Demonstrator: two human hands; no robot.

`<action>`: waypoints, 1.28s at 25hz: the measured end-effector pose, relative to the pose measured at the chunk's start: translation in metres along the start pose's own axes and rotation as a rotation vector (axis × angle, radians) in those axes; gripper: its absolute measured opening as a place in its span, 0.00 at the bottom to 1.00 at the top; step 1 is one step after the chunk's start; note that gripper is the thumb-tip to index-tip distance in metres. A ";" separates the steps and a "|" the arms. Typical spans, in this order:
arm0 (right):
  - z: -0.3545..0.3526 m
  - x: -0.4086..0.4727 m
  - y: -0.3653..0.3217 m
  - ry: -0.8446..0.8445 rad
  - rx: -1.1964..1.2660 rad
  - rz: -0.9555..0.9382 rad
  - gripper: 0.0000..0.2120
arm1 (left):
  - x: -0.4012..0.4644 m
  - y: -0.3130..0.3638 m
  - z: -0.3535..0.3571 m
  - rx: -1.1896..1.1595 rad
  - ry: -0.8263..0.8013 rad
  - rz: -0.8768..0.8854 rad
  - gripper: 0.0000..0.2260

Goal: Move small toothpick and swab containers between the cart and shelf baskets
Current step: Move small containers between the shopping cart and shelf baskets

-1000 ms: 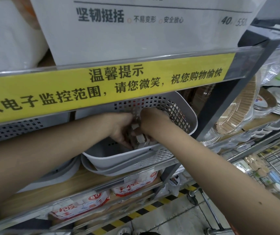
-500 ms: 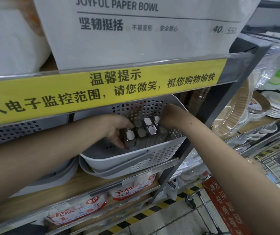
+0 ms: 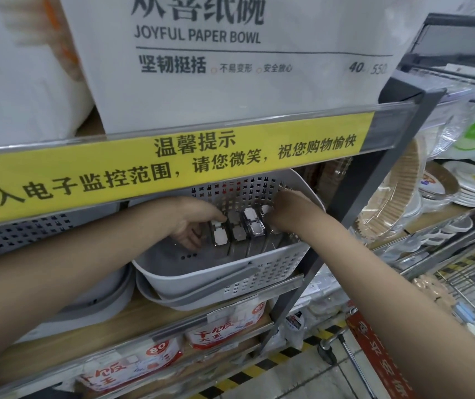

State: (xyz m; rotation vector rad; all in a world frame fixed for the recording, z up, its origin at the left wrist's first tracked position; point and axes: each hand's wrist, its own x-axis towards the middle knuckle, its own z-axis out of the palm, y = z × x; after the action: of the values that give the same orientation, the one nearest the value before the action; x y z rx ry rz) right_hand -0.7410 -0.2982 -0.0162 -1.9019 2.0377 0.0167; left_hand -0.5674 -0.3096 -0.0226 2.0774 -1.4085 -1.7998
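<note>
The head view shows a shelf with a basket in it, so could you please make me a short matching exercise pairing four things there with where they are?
Things:
1. yellow notice strip
2. small clear containers
3. left hand
4. right hand

Places:
A. in a row inside the white perforated basket
B. at the right end of the container row
C. along the shelf edge above the basket
D. at the left end of the container row

Pairs: 1-C, 2-A, 3-D, 4-B
</note>
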 end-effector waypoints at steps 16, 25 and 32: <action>0.023 -0.195 0.132 0.677 0.035 -0.206 0.14 | -0.127 -0.005 0.113 0.910 0.666 1.349 0.15; 0.088 -0.327 0.339 0.498 0.194 0.458 0.11 | -0.076 0.047 0.378 1.011 0.020 1.502 0.17; 0.126 -0.322 0.429 0.289 0.371 0.585 0.13 | -0.015 0.070 0.460 0.990 -0.167 1.259 0.18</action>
State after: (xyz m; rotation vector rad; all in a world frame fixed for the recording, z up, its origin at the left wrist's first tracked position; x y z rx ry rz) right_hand -1.1142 0.0849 -0.1481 -1.0959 2.5039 -0.4788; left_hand -0.9783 -0.1123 -0.1188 0.5510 -2.9730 -0.7370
